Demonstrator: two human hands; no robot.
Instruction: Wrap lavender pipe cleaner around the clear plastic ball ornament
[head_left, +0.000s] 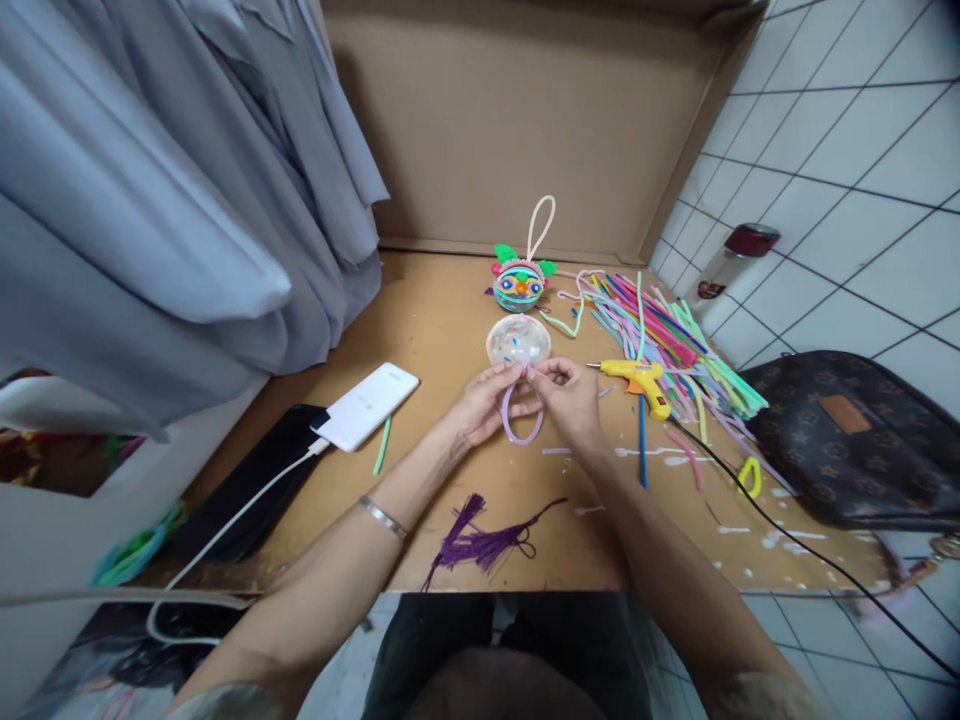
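Note:
A lilac pipe cleaner [523, 440], bent into a loop, hangs between my two hands above the table. My left hand [491, 402] pinches it from the left, fingers closed near the top of the loop. From the right, my right hand [564, 398] grips the upper end between thumb and fingertips. Just beyond my fingertips sits a shallow round bowl [517, 338] with small coloured bits in it. Behind that stands a colourful animal-face ornament [519, 287] with green ears and a cream loop on top.
A yellow glue gun [637, 383] lies right of my hands, its black cord running to the lower right. Beyond are many coloured pipe cleaners [667, 330] and a brown patterned bag [847, 440]. Purple tassels [484, 545] lie in front; a white power bank [373, 405] is at left.

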